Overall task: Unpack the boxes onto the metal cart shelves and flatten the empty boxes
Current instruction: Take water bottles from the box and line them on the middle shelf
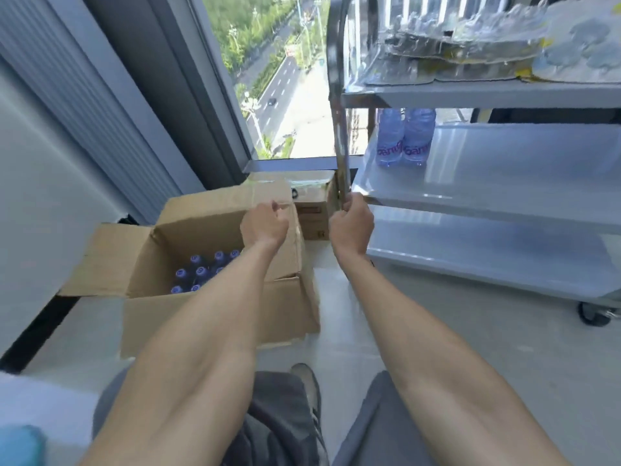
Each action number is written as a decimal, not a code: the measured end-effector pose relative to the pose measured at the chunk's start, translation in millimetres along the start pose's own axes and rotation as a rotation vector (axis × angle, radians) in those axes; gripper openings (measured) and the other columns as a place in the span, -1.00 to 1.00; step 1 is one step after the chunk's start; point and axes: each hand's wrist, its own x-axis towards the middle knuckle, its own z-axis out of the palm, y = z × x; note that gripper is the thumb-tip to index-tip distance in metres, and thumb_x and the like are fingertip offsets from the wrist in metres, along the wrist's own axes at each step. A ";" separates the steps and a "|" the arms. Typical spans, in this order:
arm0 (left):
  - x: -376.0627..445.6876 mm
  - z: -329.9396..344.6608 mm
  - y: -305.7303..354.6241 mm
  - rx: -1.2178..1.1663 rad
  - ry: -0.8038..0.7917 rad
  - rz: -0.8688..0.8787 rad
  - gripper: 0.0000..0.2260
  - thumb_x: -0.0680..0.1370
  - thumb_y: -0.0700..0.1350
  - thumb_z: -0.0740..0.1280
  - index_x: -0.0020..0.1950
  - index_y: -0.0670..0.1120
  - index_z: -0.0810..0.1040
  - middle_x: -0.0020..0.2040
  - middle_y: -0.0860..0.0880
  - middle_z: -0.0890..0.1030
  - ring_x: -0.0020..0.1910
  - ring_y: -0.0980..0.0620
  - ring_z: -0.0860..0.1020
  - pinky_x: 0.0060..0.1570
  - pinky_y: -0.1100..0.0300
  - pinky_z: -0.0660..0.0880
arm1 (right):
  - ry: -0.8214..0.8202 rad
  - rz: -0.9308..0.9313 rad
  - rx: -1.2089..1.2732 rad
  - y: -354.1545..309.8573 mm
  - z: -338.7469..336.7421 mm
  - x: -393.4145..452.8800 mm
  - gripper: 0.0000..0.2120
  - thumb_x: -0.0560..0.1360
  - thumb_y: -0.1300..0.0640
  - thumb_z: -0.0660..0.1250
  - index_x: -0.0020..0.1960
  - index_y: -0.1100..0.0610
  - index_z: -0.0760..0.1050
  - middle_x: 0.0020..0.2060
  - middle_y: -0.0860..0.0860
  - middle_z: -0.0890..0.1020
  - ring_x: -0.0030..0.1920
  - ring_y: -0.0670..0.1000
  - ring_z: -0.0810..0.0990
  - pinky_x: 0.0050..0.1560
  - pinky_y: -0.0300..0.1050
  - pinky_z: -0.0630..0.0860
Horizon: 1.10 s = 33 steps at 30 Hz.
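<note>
Head view, mid-unpacking: right hand (351, 222) grips the cart post (341, 136), left hand (263, 225) hovers curled and empty over the open box (215, 297); next, reach down for bottles (201, 272).

boxes (215, 264): 2 | shelf bottles (405, 137): 2 | cart shelves (487, 183): 3 | hands (263, 225): 2

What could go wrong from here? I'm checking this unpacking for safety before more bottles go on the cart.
1. The right hand grips the cart's upright post, and the cart stands on a caster; pulling may roll it and topple the two bottles standing on the middle shelf near the edge.
2. The open box lies close to the person's feet, a possible trip.
3. Crumpled plastic wrap piled on the top shelf could slide off.
</note>
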 end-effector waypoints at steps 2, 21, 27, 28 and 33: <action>3.6 -30.7 -41.0 0.077 0.038 -0.112 -0.77 0.57 -0.09 0.25 0.18 -0.08 0.58 0.14 -0.14 0.63 0.11 -0.18 0.58 -0.02 0.11 0.47 | -0.142 -0.089 -0.002 -19.5 27.1 -20.5 -0.78 0.46 0.35 0.23 0.01 0.13 0.54 -0.13 0.09 0.62 -0.13 0.06 0.52 -0.12 -0.10 0.43; 50.1 -17.0 -230.3 0.157 -0.245 -0.541 -0.71 0.60 -0.16 0.21 0.31 -0.12 0.51 0.31 -0.18 0.51 0.25 -0.21 0.51 0.20 0.04 0.45 | -1.338 -0.113 -0.684 -15.2 260.9 -106.1 -0.61 0.66 0.19 0.13 0.46 0.24 0.38 0.39 0.20 0.47 0.38 0.24 0.43 0.35 0.08 0.37; 90.7 -5.6 -238.9 0.193 -0.324 -0.522 -0.67 0.58 -0.08 0.25 0.31 -0.16 0.48 0.31 -0.20 0.52 0.23 -0.22 0.53 0.11 0.03 0.49 | -0.773 0.158 -0.609 -36.3 285.4 -111.1 -0.27 0.59 0.12 0.28 0.58 0.34 -0.03 0.55 0.37 -0.07 0.56 0.34 -0.04 0.52 0.24 0.05; 99.5 -2.3 -237.7 0.176 -0.336 -0.523 -0.66 0.57 -0.05 0.27 0.31 -0.15 0.49 0.30 -0.19 0.53 0.24 -0.22 0.53 0.15 0.02 0.51 | -0.606 0.093 -0.529 -44.4 286.4 -110.2 -0.26 0.59 0.13 0.27 0.58 0.32 -0.08 0.55 0.37 -0.16 0.57 0.33 -0.15 0.53 0.23 -0.05; 108.5 35.2 -238.4 0.113 -0.455 -0.483 -0.68 0.55 -0.09 0.28 0.27 -0.17 0.50 0.30 -0.22 0.54 0.26 -0.23 0.52 0.16 0.01 0.49 | -0.524 0.208 -0.225 -26.3 271.2 -75.3 -0.34 0.56 0.30 0.23 0.57 0.30 -0.01 0.52 0.32 0.17 0.50 0.29 0.21 0.47 0.08 0.19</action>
